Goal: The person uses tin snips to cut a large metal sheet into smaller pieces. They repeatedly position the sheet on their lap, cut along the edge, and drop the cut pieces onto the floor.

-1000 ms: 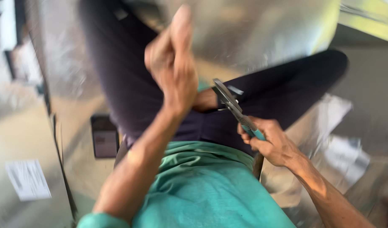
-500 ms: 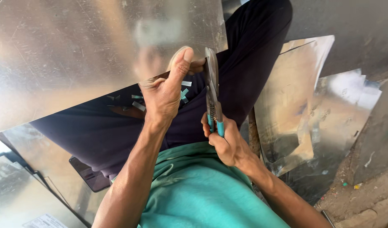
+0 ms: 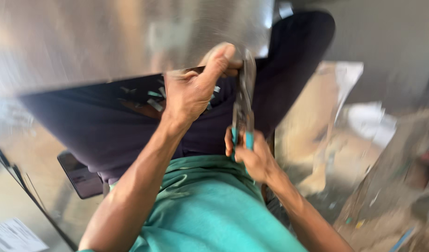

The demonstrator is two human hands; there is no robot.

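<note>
Here the person sits with a big sheet of shiny metal (image 3: pixel 107 42) across the lap, its lower edge running from nine o'clock toward the middle of the view. The sheet is grey-silver, smooth and blurred, with soft reflections on it. The left hand (image 3: pixel 191 91) is closed on that edge near the centre, thumb up over the top face and fingers curled underneath. Just beside it at three o'clock stand the tin snips (image 3: pixel 243 107), upright, dull grey blades pointing to twelve o'clock and meeting the sheet's edge by the thumb. The right hand (image 3: pixel 252 156) is wrapped tight round the teal handles at the lower end. Small bright metal slivers (image 3: pixel 151 98) lie on the dark trousers (image 3: pixel 102 135) under the sheet. A green shirt (image 3: pixel 210 210) fills six o'clock. More metal sheets (image 3: pixel 326 130) lean at three o'clock, and a dark phone (image 3: pixel 79 175) lies at eight o'clock.
</note>
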